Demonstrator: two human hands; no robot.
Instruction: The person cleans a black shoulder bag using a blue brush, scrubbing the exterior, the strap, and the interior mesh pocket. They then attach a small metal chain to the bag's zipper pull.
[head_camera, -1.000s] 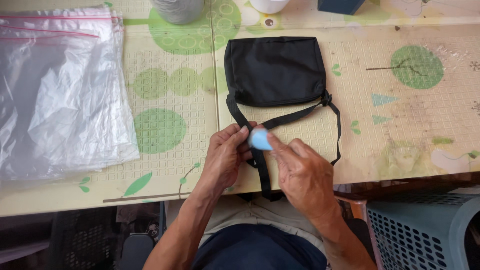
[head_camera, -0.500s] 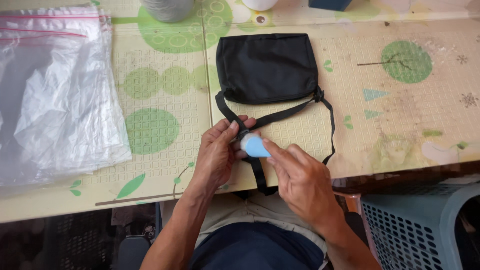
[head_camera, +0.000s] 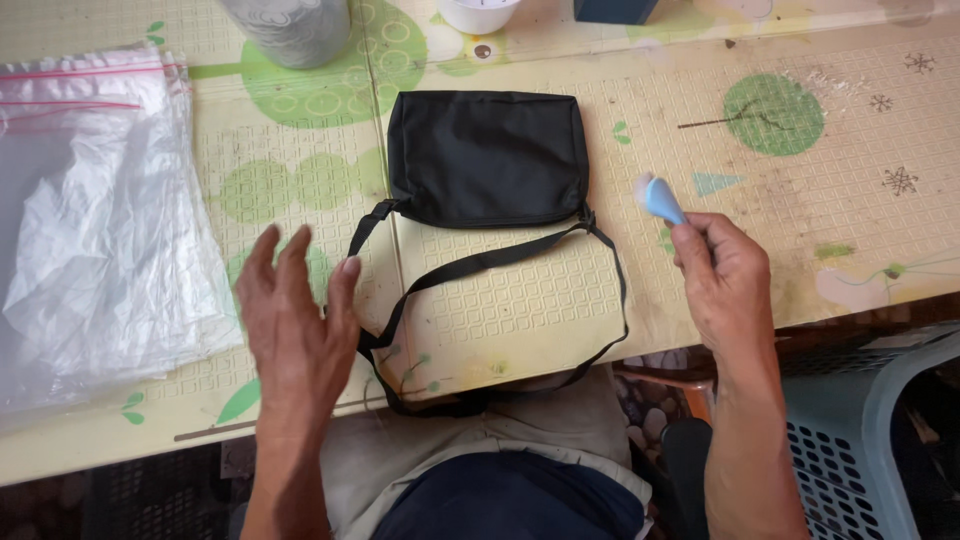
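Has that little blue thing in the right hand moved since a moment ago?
Yes. The blue tool has swung right, off the strap, and now sits beside the black bag's right edge, in the right hand.

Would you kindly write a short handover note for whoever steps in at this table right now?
Left hand: open, fingers spread, holding nothing, over the table beside the strap.
Right hand: gripping a small light-blue tool, raised to the right of the black bag.
Bag lies flat, its strap looping toward the table edge.
Clear plastic bags lie at the left.
Neither hand touches the bag or strap.
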